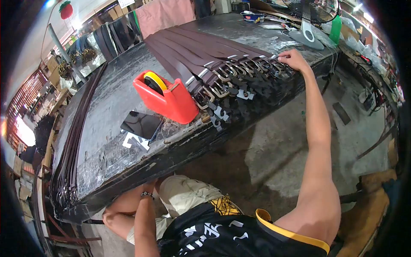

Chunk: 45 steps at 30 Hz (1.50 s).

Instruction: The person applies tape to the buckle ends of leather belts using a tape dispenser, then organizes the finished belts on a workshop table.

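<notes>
Brown belts point(192, 47) lie fanned side by side across the dark table, their metal buckles point(227, 73) gathered along its front edge. My right hand point(293, 60) reaches to the far right end of the row, fingers closed at the last belt's buckle end. Dark hangers and a few white tags point(245, 94) hang below the buckles. Left of them stands a red tape dispenser point(167, 98) with a yellow-cored roll. A black phone point(141, 125) lies beside it, over white cut pieces point(136, 141). My left arm hangs down by my knee, its hand mostly hidden under the table edge.
More dark belts point(81, 124) lie along the table's left side. A fan point(307, 32) stands at the back right, near a green object point(335, 30). Pink cloth point(165, 17) hangs behind the table point(115, 85). Belts with buckles hang at the back left.
</notes>
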Available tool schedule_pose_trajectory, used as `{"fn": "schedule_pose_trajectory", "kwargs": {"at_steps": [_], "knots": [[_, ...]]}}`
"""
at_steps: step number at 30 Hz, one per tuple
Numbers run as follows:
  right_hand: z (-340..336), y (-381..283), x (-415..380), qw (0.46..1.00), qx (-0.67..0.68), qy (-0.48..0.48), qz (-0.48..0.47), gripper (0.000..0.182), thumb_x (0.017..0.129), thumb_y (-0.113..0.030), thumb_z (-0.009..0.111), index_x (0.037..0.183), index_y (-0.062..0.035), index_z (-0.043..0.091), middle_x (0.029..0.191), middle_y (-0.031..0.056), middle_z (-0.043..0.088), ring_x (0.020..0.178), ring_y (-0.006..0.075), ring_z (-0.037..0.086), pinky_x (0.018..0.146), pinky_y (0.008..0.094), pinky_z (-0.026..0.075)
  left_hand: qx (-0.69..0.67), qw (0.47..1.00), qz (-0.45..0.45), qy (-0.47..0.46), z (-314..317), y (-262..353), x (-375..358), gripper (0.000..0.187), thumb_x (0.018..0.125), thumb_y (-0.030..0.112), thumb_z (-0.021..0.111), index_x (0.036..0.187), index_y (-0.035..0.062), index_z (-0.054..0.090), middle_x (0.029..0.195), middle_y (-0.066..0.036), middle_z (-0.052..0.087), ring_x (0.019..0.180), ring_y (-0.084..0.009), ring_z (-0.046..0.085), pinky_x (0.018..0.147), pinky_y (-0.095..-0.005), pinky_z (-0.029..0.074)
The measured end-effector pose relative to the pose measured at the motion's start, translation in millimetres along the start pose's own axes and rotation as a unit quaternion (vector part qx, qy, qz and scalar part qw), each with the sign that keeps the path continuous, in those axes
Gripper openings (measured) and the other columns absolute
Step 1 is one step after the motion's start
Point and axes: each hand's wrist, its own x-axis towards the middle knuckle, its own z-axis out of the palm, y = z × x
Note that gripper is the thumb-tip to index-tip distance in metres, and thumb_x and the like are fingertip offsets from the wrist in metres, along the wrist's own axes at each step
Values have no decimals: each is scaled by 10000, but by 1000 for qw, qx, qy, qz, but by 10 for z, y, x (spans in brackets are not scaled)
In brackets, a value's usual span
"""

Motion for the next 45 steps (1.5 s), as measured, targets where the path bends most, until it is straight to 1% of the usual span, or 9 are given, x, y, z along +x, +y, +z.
{"fn": "schedule_pose_trajectory", "kwargs": {"at_steps": [2,11,18,29,32,35,37,41,45], "knots": [[-2,26,-14,1000,12,-3,-2,335,826,-263,765,1103,-75,750,964,136,745,878,199,681,812,330,511,-1,1000,-1,0,-32,-19,58,423,919,369,626,1272,135,641,1156,-160,698,1052,-349,657,940,-425,495],[-36,94,0,1000,11,3,-23,375,826,-242,744,1096,17,722,978,167,739,889,220,684,842,337,510,2,1000,-3,-3,-132,-86,270,410,927,369,620,1273,149,645,1156,-149,701,1053,-342,657,941,-421,495],[-311,-22,-363,997,-50,8,60,370,801,-290,746,1044,-12,736,949,186,726,899,286,694,832,372,515,6,1000,-5,-3,-46,-75,120,401,934,369,615,1275,161,649,1155,-141,703,1054,-337,656,942,-417,494],[-128,95,-331,998,-37,45,3,442,776,-341,778,1038,11,722,919,205,718,895,325,694,816,409,515,12,1000,0,-3,-32,-89,35,387,944,369,607,1276,178,654,1155,-127,707,1055,-329,656,943,-413,494],[-79,414,-257,997,-57,47,-29,471,829,-388,735,1059,21,699,1029,202,698,971,327,663,875,385,502,12,1000,13,-5,-9,-99,-75,383,946,369,605,1277,183,655,1155,-124,709,1056,-326,656,943,-411,493],[-18,527,-287,996,52,49,-50,476,885,-305,723,1205,39,650,1064,142,699,991,197,631,903,325,477,6,999,37,-14,81,-45,-169,379,949,369,603,1277,187,657,1155,-120,710,1056,-324,656,943,-410,493],[53,1029,-136,997,33,51,-40,474,905,-274,717,1248,41,628,1128,129,672,1016,205,611,931,325,461,2,999,34,-23,10,25,-212,377,951,369,601,1278,190,658,1155,-118,710,1056,-323,656,943,-409,493],[-65,804,-461,998,27,54,7,429,931,-236,683,1237,59,625,1174,156,656,1069,234,602,974,340,441,-94,993,71,9,-416,33,-417,513,952,518,526,1254,127,665,1316,-178,613,1210,-378,565,1040,-457,424],[-202,869,-560,998,-36,59,-5,442,968,-287,637,1251,52,617,1239,170,649,1133,259,607,1000,351,441,-151,959,55,-235,-1503,-52,-680,433,961,423,593,1210,82,688,1166,-148,693,1053,-341,648,923,-392,501]]}}
